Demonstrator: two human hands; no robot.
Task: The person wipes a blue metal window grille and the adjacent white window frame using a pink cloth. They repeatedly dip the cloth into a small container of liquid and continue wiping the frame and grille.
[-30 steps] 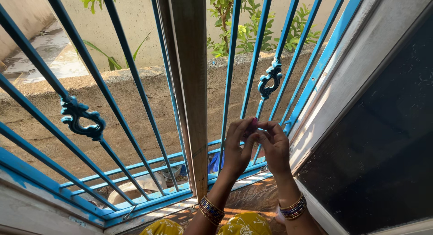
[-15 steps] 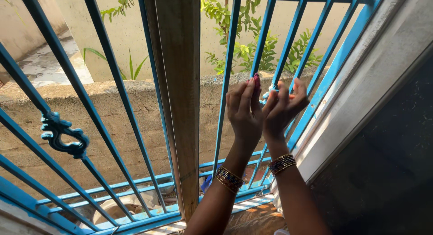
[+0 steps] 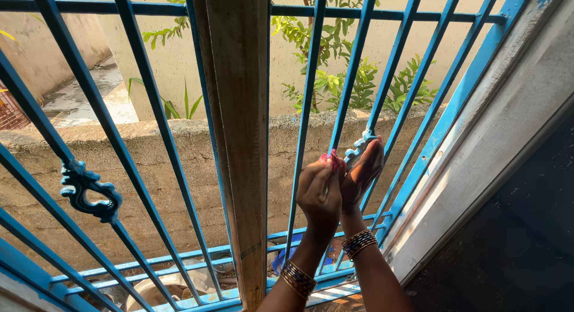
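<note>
Both my hands are raised to a blue metal window grille. My left hand is closed, pinching a small pink thing at its fingertips; what that thing is I cannot tell. My right hand sits just to the right, touching the left one. Its fingers curl around the scroll ornament on one of the grille's bars. Bangles circle both wrists.
A wooden post stands upright just left of my hands. A white window frame and dark pane close the right side. Outside are a concrete wall, green plants and another scroll ornament at the left.
My hands rose from the lower bars to the ornament, then came down a little. The right hand's spread fingers closed around the ornament. The view tilted upward.
</note>
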